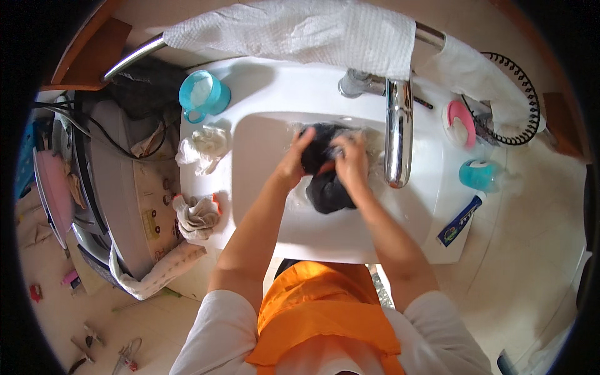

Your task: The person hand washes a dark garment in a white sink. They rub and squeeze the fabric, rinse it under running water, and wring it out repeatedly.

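Observation:
A wet black cloth (330, 194) is bunched up in the white washbasin (267, 220), with its lower part resting on the bowl. My left hand (296, 159) grips the cloth's left side, thumb on top. Blurred by motion, my right hand (352, 159) presses bent fingers into the same cloth from the right. Pale suds or wet streaks show around the hands. Just right of my right hand hangs the spout of a chrome faucet (398, 136). The fabric between my hands is partly hidden by the fingers.
A blue plastic mug (211, 93), a crumpled white cloth (205, 147) and knit work gloves (197, 215) sit on the left rim. Right are a pink soap dish (461, 124), a blue-liquid bottle (478, 175) and a tube (460, 220). A white towel (290, 33) covers the rail.

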Demonstrator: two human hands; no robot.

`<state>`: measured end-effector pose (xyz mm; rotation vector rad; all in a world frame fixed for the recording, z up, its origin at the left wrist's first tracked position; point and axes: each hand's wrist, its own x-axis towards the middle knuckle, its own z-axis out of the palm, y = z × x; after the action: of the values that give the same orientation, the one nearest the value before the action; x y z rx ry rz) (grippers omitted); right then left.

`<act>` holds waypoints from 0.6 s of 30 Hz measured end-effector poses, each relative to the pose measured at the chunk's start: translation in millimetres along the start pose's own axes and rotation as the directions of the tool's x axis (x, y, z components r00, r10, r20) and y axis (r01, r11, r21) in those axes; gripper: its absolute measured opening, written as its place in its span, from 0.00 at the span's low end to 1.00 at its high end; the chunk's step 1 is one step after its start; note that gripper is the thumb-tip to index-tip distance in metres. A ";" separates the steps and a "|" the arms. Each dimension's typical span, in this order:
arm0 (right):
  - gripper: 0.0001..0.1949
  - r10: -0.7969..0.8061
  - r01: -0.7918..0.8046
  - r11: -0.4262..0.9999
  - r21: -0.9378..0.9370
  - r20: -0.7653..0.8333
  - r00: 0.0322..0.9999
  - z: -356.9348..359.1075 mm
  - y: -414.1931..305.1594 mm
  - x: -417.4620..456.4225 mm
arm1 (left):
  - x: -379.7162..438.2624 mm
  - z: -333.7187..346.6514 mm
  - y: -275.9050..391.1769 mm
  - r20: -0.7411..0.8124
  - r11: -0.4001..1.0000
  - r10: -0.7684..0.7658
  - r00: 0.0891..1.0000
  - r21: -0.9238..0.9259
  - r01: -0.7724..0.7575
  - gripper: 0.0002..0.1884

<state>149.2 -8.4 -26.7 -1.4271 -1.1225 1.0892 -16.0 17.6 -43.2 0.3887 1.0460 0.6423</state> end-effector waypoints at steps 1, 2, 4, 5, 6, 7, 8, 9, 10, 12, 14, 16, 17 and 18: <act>0.13 -0.232 0.272 0.805 -0.527 0.144 0.962 5.8 -22.0 -22.3 | -7.8 2.1 10.2 0.113 0.972 -0.036 0.993 -0.227 0.061 0.45; 0.11 -0.325 0.364 0.792 -0.491 0.166 0.931 14.6 -40.2 -44.0 | -12.7 9.8 16.5 -0.017 0.985 0.014 1.000 -0.169 -0.017 0.50; 0.11 -0.350 0.414 0.783 -0.464 0.221 0.910 32.1 -62.2 -82.9 | -28.6 15.5 27.8 0.144 0.928 -0.216 0.966 -0.278 0.249 0.45; 0.12 -0.379 0.477 0.747 -0.463 0.293 0.878 38.9 -64.0 -92.5 | -36.2 19.5 29.1 0.283 0.898 -0.257 0.924 -0.284 0.336 0.44; 0.11 -0.401 0.452 0.742 -0.495 0.213 0.891 45.8 -61.2 -97.6 | -41.7 26.3 27.4 0.221 0.904 -0.235 0.947 -0.309 0.296 0.40; 0.10 -0.419 0.431 0.759 -0.488 0.141 0.897 50.3 -55.0 -95.0 | -43.1 33.7 25.6 0.166 0.891 -0.182 0.969 -0.389 0.234 0.38; 0.09 -0.384 0.398 0.770 -0.499 0.135 0.913 50.0 -45.2 -84.1 | -46.3 42.3 20.6 0.110 0.862 -0.145 0.983 -0.474 0.180 0.36; 0.09 -0.331 0.358 0.772 -0.525 0.149 0.932 49.0 -35.6 -70.3 | -47.5 49.0 17.8 0.052 0.827 -0.107 0.993 -0.549 0.118 0.34; 0.09 -0.370 0.379 0.782 -0.495 0.120 0.921 43.5 -26.2 -52.1 | -49.6 54.8 13.6 -0.142 0.891 -0.108 0.984 -0.454 0.033 0.25; 0.18 -0.082 0.075 0.954 -0.290 -0.012 0.997 23.1 -12.0 -17.5 | -53.4 61.4 6.3 -0.337 0.958 -0.092 0.937 -0.287 -0.009 0.15; 0.20 0.037 -0.065 0.928 -0.367 -0.085 0.996 -8.9 -3.3 2.2 | -57.2 56.6 0.5 -0.265 0.994 0.102 0.959 0.002 -0.105 0.14; 0.18 0.113 -0.129 0.839 -0.529 -0.063 0.992 -38.9 5.0 -4.0 | -60.6 38.1 -4.3 -0.279 0.877 0.382 0.881 0.411 -0.250 0.15; 0.23 0.185 -0.241 0.718 -0.653 -0.154 0.971 -46.2 12.8 -13.5 | -60.4 25.0 -6.6 -0.312 0.776 0.513 0.799 0.567 -0.277 0.16; 0.33 0.117 -0.141 0.646 -0.750 -0.086 0.989 -53.7 21.5 -27.7 | -60.0 12.4 -10.7 -0.202 0.466 0.714 0.670 0.852 -0.240 0.20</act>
<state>199.4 -46.2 -39.6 -2.1972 -1.5753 0.6833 -22.5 -29.7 -3.5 1.4182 1.7954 0.8347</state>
